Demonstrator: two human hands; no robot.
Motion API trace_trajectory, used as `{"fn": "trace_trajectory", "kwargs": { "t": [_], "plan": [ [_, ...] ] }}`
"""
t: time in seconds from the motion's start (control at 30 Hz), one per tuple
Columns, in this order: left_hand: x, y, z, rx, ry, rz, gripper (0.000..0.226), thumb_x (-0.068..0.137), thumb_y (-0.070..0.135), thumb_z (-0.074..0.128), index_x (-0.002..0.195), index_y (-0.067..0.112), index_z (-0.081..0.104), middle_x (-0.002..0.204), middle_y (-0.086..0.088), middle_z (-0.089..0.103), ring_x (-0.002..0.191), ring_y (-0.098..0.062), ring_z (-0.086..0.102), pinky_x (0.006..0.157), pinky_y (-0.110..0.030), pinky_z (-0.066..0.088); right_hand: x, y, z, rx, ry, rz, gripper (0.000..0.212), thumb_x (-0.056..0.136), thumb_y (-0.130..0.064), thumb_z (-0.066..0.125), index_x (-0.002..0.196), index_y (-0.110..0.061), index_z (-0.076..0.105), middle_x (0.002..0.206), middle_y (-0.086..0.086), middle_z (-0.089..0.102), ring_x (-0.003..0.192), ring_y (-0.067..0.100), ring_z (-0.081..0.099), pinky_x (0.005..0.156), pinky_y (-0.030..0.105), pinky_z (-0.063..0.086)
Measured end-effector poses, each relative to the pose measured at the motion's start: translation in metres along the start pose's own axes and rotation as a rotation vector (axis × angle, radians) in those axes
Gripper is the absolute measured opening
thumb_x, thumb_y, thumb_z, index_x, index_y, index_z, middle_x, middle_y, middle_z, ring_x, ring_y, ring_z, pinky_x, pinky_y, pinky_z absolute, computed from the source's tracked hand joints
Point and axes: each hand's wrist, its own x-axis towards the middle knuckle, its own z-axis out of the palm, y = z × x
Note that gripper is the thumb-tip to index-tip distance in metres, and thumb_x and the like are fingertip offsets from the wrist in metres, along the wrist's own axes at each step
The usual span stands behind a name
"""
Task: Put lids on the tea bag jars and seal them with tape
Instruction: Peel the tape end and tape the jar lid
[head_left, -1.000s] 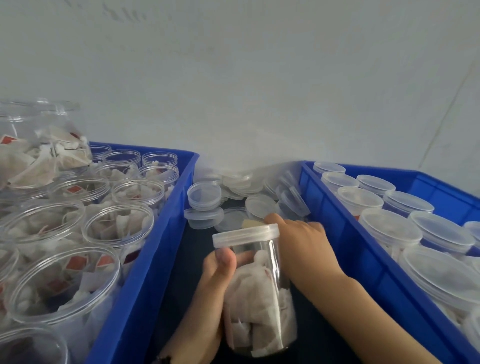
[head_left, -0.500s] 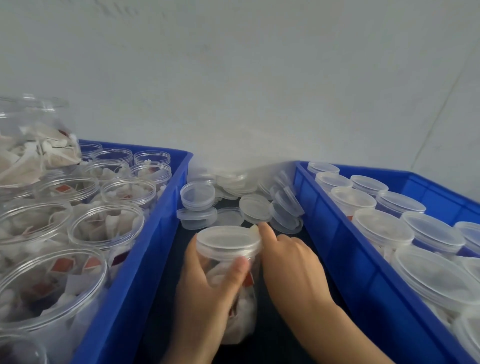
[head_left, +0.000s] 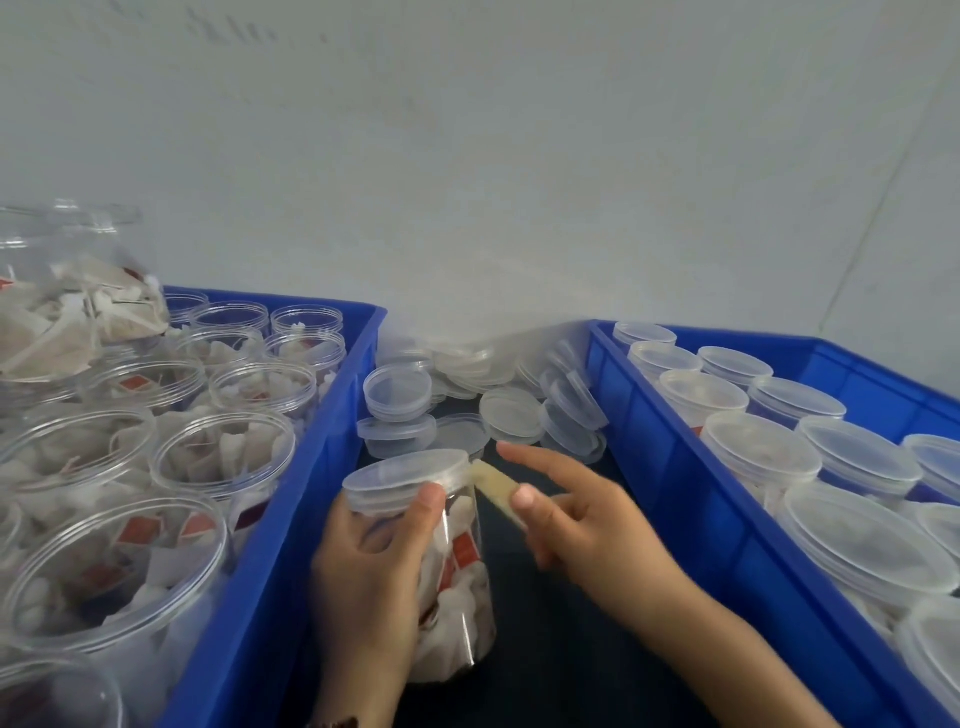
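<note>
Blue crates (head_left: 291, 525): two, one on each side of the grip.
Hands: two, left (head_left: 371, 566) and right (head_left: 587, 540).
Jar held in the grip (head_left: 457, 587): one.
Tape strips (head_left: 496, 491): one.
Loose lids (head_left: 511, 413) beyond the grip: too heaped to count.
Open jars (head_left: 223, 457), left crate: at least ten.
Lidded jars (head_left: 761, 449), right crate: at least ten.

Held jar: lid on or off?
On. The lid caps the held jar; the left hand grips it below the rim.

The left hand (head_left: 371, 566) covers the near side of the jar (head_left: 452, 582). Both forearms run off the bottom edge. Left crate (head_left: 291, 519) and right crate (head_left: 727, 519) are cut off at the sides. The tape (head_left: 496, 488) is blurred.
</note>
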Motion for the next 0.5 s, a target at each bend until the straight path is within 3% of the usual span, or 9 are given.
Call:
{"fn": "trace_trajectory", "kwargs": {
  "t": [0.13,0.23,0.3,0.4,0.5],
  "plan": [
    [-0.002,0.001,0.002,0.042,-0.029,0.017,0.069,0.040,0.069,0.062,0.098,0.032,0.064,0.082,0.031,0.067,0.074,0.011,0.063,0.059,-0.019,0.045,-0.004,-0.008,-0.024,-0.280,0.132,-0.029,0.030,0.068,-0.070,0.049,0.097,-0.063,0.051,0.059,-0.014,0.062,0.055,0.001,0.058,0.054,0.020,0.049],
    [-0.002,0.002,0.004,0.050,-0.048,0.030,0.066,0.040,0.068,0.062,0.096,0.032,0.063,0.081,0.033,0.066,0.073,0.013,0.062,0.054,-0.012,0.045,-0.005,-0.009,-0.030,-0.508,0.220,-0.052,0.046,0.065,-0.076,0.043,0.106,-0.059,0.054,0.059,-0.018,0.058,0.060,0.001,0.058,0.055,0.019,0.049],
    [-0.002,0.003,0.003,0.049,-0.055,0.037,0.064,0.040,0.068,0.062,0.093,0.033,0.064,0.080,0.031,0.067,0.072,0.011,0.064,0.057,-0.016,0.045,-0.001,-0.007,-0.027,-0.602,0.255,-0.041,0.054,0.066,-0.076,0.040,0.110,-0.050,0.058,0.063,-0.026,0.052,0.064,-0.001,0.056,0.061,0.020,0.051],
    [-0.002,0.004,0.001,0.047,-0.094,0.054,0.062,0.041,0.066,0.063,0.092,0.031,0.066,0.080,0.025,0.069,0.072,0.007,0.066,0.057,-0.015,0.047,0.012,0.004,-0.023,-0.568,0.227,0.037,0.060,0.065,-0.079,0.039,0.110,-0.046,0.060,0.068,-0.027,0.050,0.072,-0.002,0.056,0.066,0.020,0.050],
    [-0.002,0.006,0.000,0.054,-0.146,0.086,0.061,0.044,0.063,0.065,0.093,0.027,0.066,0.080,0.023,0.070,0.072,0.007,0.066,0.053,-0.006,0.046,0.025,0.019,-0.022,-0.486,0.168,0.112,0.081,0.052,-0.089,0.035,0.115,-0.044,0.060,0.075,-0.022,0.053,0.080,0.003,0.056,0.068,0.023,0.048]
  ]
}}
